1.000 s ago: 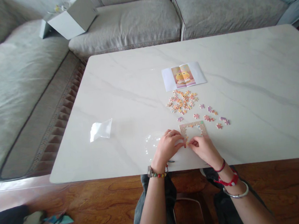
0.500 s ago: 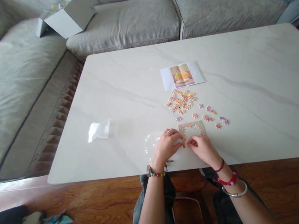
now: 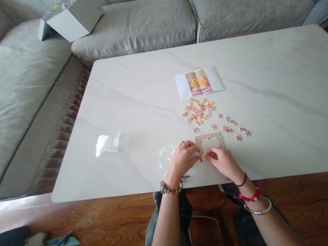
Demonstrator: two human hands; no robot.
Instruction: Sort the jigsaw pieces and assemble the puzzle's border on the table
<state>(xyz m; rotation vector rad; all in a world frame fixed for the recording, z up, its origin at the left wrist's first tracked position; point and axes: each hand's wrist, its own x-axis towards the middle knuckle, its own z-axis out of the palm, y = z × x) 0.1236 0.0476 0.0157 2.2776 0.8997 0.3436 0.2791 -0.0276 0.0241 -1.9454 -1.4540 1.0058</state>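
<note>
A partly joined jigsaw border lies near the table's front edge, pale pink with a green spot at its upper right corner. At its lower left corner, my left hand has thumb and forefinger closed on a puzzle piece at the edge. Just to the right, the fingertips of my right hand pinch a small yellowish puzzle piece against that same corner. My right hand hides the border's lower right part. Beyond the border is a heap of loose puzzle pieces, orange, pink and white.
A folded picture sheet lies behind the heap. Several stray pieces, including a pink piece, are scattered to the right. A clear plastic bag rests on the left of the marble-patterned table. Grey sofas stand behind.
My right hand has shifted very slightly at the border's lower left corner, its fingers still pinched. My left hand stays in place. The loose pieces lie as before.
</note>
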